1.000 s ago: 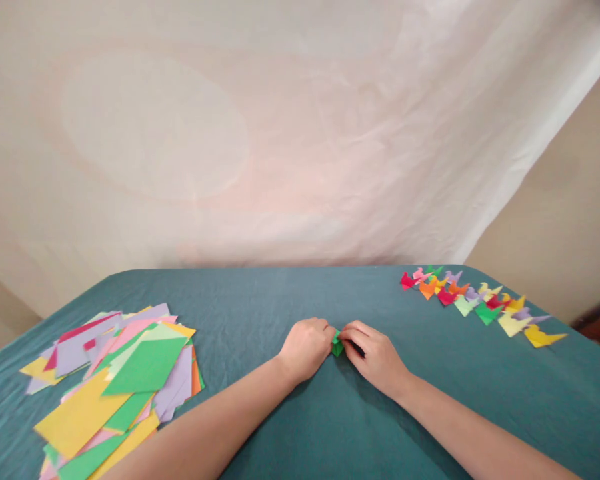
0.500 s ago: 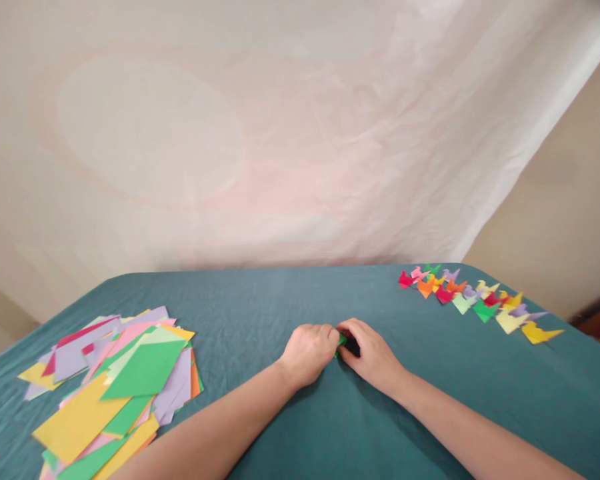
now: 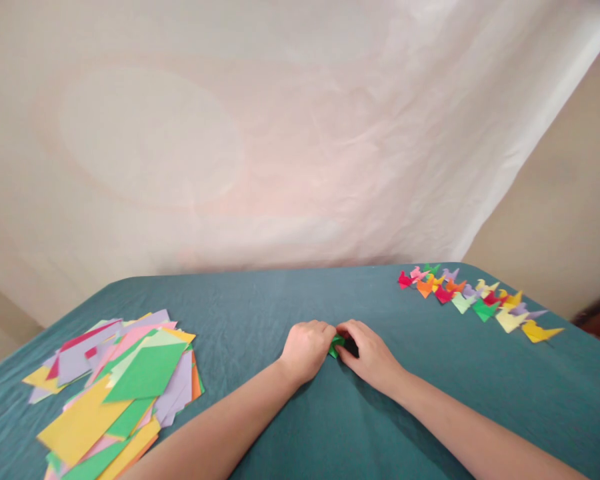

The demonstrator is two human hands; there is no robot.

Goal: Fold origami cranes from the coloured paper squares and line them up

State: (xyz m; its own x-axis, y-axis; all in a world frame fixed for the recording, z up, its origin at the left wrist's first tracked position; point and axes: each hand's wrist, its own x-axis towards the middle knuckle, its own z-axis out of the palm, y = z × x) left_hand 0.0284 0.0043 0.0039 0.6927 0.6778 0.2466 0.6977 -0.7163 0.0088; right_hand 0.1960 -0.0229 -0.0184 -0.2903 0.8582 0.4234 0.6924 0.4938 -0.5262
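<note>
A small piece of folded green paper (image 3: 335, 346) is between my two hands, low over the middle of the table. My left hand (image 3: 307, 348) is closed on its left side, and its fingers hide much of the paper. From the right, my right hand (image 3: 369, 348) pinches at the paper with thumb and forefinger, the other fingers curled. How the paper is folded cannot be made out in full.
A loose pile of coloured paper sheets (image 3: 145, 373) lies at the left of the green-covered table (image 3: 260, 300). Several folded paper birds (image 3: 485, 310) stand in rows at the back right. A pale cloth (image 3: 300, 133) hangs behind the table's far edge.
My left hand has shifted slightly to the left, and more of the green paper shows between the hands. My right hand stays nearly in place.
</note>
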